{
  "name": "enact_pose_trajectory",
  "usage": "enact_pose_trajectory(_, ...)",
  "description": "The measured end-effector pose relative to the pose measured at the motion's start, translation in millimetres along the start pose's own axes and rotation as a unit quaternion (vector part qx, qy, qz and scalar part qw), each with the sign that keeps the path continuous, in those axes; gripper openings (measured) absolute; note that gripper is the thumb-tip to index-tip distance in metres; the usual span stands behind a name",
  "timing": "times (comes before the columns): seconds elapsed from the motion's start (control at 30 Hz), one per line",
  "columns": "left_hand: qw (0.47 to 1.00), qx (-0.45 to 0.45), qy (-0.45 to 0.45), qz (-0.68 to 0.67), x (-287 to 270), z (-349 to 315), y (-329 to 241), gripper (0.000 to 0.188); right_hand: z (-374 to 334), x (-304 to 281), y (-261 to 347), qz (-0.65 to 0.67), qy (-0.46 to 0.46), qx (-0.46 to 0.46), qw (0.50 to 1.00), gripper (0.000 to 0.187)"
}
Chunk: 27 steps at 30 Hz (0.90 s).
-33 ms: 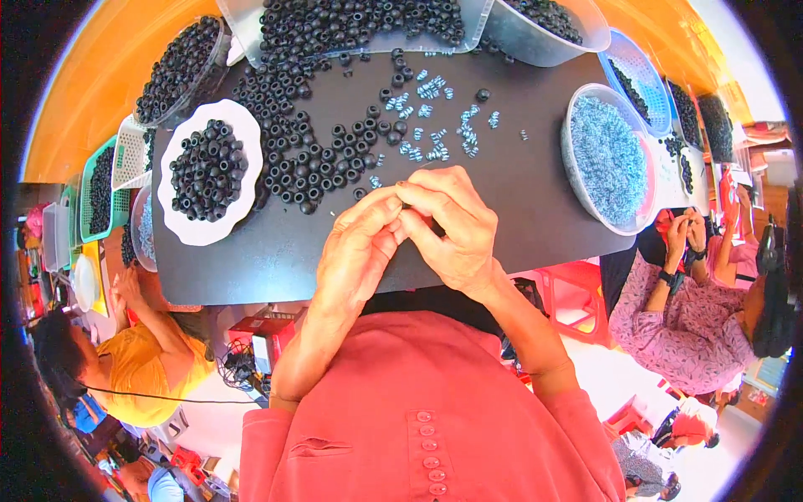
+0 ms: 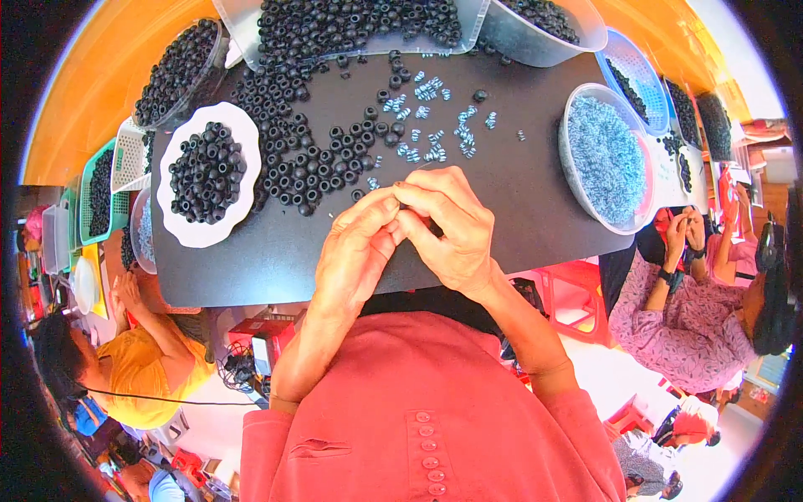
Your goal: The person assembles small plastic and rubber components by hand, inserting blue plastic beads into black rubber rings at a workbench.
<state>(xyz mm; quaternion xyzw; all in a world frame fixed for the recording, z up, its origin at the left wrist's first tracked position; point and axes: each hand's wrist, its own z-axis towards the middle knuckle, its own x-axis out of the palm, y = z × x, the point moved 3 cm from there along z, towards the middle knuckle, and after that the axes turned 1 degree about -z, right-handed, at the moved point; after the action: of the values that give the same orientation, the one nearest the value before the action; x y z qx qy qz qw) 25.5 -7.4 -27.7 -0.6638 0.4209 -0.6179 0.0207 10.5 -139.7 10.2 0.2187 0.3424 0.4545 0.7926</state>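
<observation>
Close to the table's near edge, my left hand [image 2: 361, 243] and my right hand [image 2: 452, 224] meet with thumbs and fingertips pinched together. What they pinch is mostly hidden; only a small dark bit shows at the fingertips. Another dark patch shows under the curled fingers of my right hand. Just beyond them, loose black ring-like beads [image 2: 322, 171] cover the left part of the dark table [image 2: 519, 201]. Small pale-blue coiled springs [image 2: 435, 151] lie scattered to the right of these. A white scalloped plate [image 2: 186, 234] piled with black beads stands at the left.
A clear tub [image 2: 577, 171] of pale-blue springs stands at the right. Along the far edge are a clear bin [image 2: 401, 52] and a bowl [image 2: 519, 46], both with black pieces. Beside the table sit a person in yellow [image 2: 171, 368] and a person in a patterned top [image 2: 682, 343].
</observation>
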Motion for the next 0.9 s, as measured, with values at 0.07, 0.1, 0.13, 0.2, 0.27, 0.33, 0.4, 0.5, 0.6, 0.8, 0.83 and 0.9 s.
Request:
enact_pose_trajectory(0.07, 0.999, 0.003, 0.040, -0.017, -1.9, 1.0, -0.2, 0.024, -0.1, 0.5, -0.5, 0.008, 0.015, 0.023, 1.000, 0.035)
enact_pose_trajectory(0.1, 0.999, 0.003, 0.042, -0.016, -1.5, 1.1, -0.3, 0.024, 0.3, 0.2, 0.5, 0.007, 0.014, 0.023, 1.000, 0.035)
enact_pose_trajectory(0.13, 0.999, 0.009, 0.042, -0.008, -0.7, 1.3, -0.6, 0.024, 1.4, 0.0, 0.8, 0.011, 0.017, 0.032, 0.999, 0.036)
enact_pose_trajectory(0.2, 0.999, 0.018, 0.042, -0.001, 1.1, 1.3, -0.1, 0.023, 2.6, -0.3, 1.7, 0.015, 0.022, 0.040, 0.999, 0.037)
enact_pose_trajectory(0.27, 0.999, 0.028, 0.044, 0.000, 2.7, 1.1, 0.9, 0.023, 1.8, -0.5, 2.9, 0.000, 0.014, 0.054, 0.998, 0.040)
enact_pose_trajectory(0.33, 0.999, 0.020, 0.033, 0.005, 3.5, 0.5, -0.3, 0.023, 0.6, 0.2, 3.8, 0.001, 0.013, 0.069, 0.998, 0.042)
enact_pose_trajectory(0.4, 1.000, 0.011, 0.022, 0.009, -0.4, 0.7, 1.3, 0.023, -0.8, 1.1, 3.2, 0.002, 0.012, 0.086, 0.996, 0.043)
enact_pose_trajectory(0.5, 0.999, 0.017, 0.021, -0.036, -11.5, 1.7, 5.9, 0.024, -1.4, 2.1, 3.4, -0.038, 0.038, 0.080, 0.995, 0.043)
enact_pose_trajectory(0.6, 0.998, 0.015, 0.032, -0.050, -10.1, 0.3, 3.3, 0.025, -2.4, 2.1, 2.3, -0.068, 0.041, 0.044, 0.996, 0.041)
enact_pose_trajectory(0.8, 0.995, -0.039, 0.095, 0.006, -0.3, 2.1, -3.8, 0.027, -0.8, -2.7, 2.6, -0.057, 0.042, 0.050, 0.996, 0.040)
enact_pose_trajectory(0.83, 0.995, -0.037, 0.089, 0.015, -2.0, 1.3, -2.2, 0.028, -0.6, -1.7, 2.5, -0.054, 0.049, 0.045, 0.996, 0.039)
enact_pose_trajectory(0.9, 0.996, -0.036, 0.082, 0.024, -2.5, 0.0, -0.5, 0.028, 0.1, -0.2, 2.3, -0.050, 0.056, 0.041, 0.996, 0.039)
